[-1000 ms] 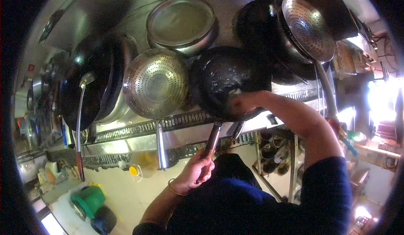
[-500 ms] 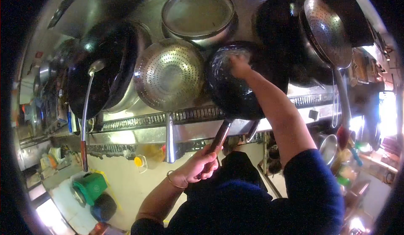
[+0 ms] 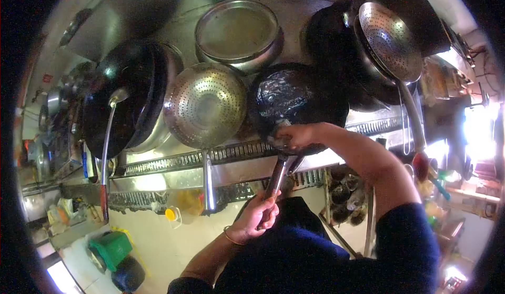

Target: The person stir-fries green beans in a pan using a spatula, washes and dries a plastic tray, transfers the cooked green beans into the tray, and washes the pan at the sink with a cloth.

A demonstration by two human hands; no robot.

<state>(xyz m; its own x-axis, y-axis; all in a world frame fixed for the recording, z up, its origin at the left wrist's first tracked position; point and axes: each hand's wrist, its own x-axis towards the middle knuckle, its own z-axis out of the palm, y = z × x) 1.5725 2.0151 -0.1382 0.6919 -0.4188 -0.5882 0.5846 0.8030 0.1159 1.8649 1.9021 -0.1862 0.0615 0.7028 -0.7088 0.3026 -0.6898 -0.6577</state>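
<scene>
My left hand (image 3: 259, 216) is wrapped round the dark brown handle (image 3: 276, 178) of a black pan (image 3: 286, 91), whose inside looks wet and shiny. Inside the pan, at its near edge just above the handle, my right hand (image 3: 294, 136) is closed on a small greyish thing (image 3: 282, 128) that I cannot make out. Left of the pan lies a perforated steel strainer (image 3: 205, 106) with its handle toward me. Behind them is a round steel lid (image 3: 236, 30) on a pot.
A large black wok (image 3: 118, 94) with a ladle (image 3: 109, 141) stands at the left. More strainers (image 3: 390, 41) rest on dark pans at the right. A slotted drain (image 3: 158, 162) runs along the stove's front. A green bin (image 3: 111, 247) stands at lower left.
My right hand went from the near part of the pan to its far side, then came back to the near edge. My left hand has kept hold of the handle. The view has shifted too.
</scene>
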